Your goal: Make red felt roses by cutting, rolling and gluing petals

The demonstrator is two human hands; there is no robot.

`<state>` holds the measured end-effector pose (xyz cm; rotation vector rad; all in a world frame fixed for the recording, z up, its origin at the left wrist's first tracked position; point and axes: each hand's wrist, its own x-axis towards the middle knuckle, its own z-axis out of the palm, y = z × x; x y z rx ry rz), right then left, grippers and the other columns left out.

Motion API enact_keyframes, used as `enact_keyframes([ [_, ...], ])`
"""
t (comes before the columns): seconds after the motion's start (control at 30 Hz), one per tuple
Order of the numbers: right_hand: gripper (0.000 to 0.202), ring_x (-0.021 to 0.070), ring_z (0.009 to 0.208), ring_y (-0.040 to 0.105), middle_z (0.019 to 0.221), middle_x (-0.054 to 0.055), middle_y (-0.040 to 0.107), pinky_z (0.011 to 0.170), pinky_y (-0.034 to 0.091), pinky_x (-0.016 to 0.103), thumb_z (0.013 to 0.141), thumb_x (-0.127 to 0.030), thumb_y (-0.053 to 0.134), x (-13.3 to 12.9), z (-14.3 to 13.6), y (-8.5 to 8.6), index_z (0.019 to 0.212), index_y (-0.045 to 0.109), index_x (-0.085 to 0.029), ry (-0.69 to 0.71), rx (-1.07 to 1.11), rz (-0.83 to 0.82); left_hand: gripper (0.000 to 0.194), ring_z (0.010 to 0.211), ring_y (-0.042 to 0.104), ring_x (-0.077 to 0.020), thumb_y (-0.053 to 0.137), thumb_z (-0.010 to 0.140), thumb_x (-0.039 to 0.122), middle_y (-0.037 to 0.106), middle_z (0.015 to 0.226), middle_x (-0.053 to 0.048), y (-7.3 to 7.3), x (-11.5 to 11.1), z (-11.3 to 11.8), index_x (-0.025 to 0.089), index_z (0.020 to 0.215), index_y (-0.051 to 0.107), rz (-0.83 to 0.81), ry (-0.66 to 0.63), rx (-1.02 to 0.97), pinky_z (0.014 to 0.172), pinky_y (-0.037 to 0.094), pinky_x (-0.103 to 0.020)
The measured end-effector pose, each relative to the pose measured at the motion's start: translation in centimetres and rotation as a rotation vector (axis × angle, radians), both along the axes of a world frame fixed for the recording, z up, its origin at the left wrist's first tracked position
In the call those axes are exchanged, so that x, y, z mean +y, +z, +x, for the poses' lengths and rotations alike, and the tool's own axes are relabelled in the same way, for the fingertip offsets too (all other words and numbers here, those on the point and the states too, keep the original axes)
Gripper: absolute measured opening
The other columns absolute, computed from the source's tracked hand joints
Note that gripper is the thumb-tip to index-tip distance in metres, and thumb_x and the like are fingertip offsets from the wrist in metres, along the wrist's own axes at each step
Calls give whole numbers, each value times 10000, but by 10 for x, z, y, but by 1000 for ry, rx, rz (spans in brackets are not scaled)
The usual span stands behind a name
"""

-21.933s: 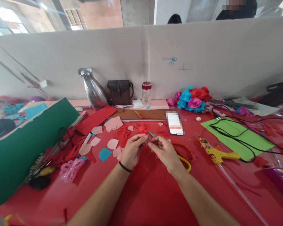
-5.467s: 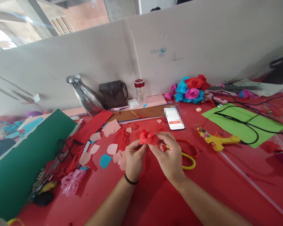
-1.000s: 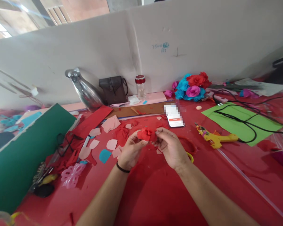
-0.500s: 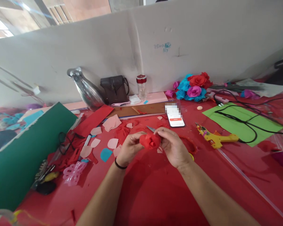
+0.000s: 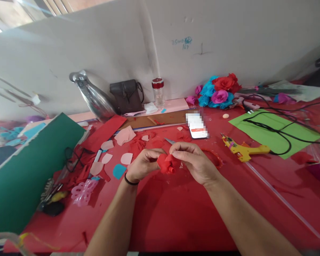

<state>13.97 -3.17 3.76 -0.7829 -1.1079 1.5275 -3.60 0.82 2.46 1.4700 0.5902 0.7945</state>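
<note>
A red paper flower is held up over the red table, its curled centre facing me. My left hand grips it from the left side, fingers closed around its base. On the other side my right hand pinches a petal at the flower's upper right edge between thumb and forefinger. Behind the hands the grey tip of a pair of scissors shows; its red handle lies partly hidden by my right hand. Pink petal pieces and a blue petal piece lie left of my left hand.
A yellow glue gun with a long clear stick lies at right, its black cord crossing green paper. A phone, flask, dark bag, jar and paper flower bunch stand behind. A green board rises at left.
My right thumb and fingers have moved onto the flower's upper edge, and the flower has tipped so its centre points lower. The view has shifted slightly downward.
</note>
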Motion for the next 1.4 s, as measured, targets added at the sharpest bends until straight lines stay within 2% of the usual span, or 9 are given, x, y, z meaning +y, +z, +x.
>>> enact_keyframes([
  [0.27, 126, 124, 709, 443, 712, -29, 464, 683, 349, 276, 728, -268, 666, 1, 1, 1, 643, 592, -213, -57, -70, 132, 306, 652, 526, -145, 730, 705, 412, 577, 642, -44, -2, 2, -3, 144, 565, 684, 11, -79, 23, 661, 438, -272],
  [0.37, 130, 124, 684, 450, 718, -26, 500, 657, 352, 274, 767, -309, 629, 1, 1, -1, 681, 603, -215, -42, -60, 65, 289, 642, 514, -139, 726, 712, 401, 596, 686, -54, -2, 2, -4, 147, 576, 699, 8, -88, -8, 648, 428, -273],
  [0.53, 239, 120, 617, 444, 667, -21, 526, 596, 342, 262, 814, -414, 579, 1, -1, -1, 723, 629, -199, 29, -113, -97, 283, 619, 505, -144, 739, 686, 424, 588, 645, -49, 1, 1, -5, 162, 581, 723, -15, -84, -33, 622, 415, -277],
  [0.7, 288, 123, 622, 439, 657, -15, 527, 606, 331, 271, 794, -442, 596, 0, -1, 3, 655, 616, -191, 49, -63, -88, 302, 612, 504, -155, 753, 648, 464, 592, 640, -58, -1, 2, -5, 170, 582, 731, -38, -72, 0, 624, 422, -296],
  [0.87, 328, 130, 639, 448, 662, 0, 547, 609, 320, 283, 810, -452, 566, 1, -1, 3, 629, 624, -185, 55, -5, -57, 251, 630, 522, -157, 757, 656, 425, 618, 673, -60, -5, 3, -6, 174, 649, 754, -58, -87, -41, 630, 420, -296],
  [1.13, 328, 118, 619, 453, 650, -6, 544, 605, 339, 274, 810, -470, 582, -1, -3, 5, 666, 640, -181, 83, -6, -69, 329, 606, 507, -151, 753, 648, 468, 596, 620, -47, -1, 1, -5, 159, 546, 704, -44, -113, -52, 618, 415, -299],
  [1.27, 241, 115, 630, 464, 705, -7, 569, 560, 338, 249, 805, -440, 592, 1, -3, 2, 775, 648, -207, -19, 22, -92, 296, 606, 516, -137, 769, 644, 439, 615, 639, -42, -1, 2, -5, 155, 577, 717, -70, -106, -51, 622, 423, -279],
  [1.4, 174, 121, 617, 485, 747, -7, 554, 516, 367, 244, 806, -395, 586, 1, -1, -5, 816, 615, -224, -264, -107, -40, 234, 665, 559, -146, 781, 652, 382, 657, 695, -48, -5, 3, 0, 154, 637, 734, -108, -15, -18, 687, 447, -280],
])
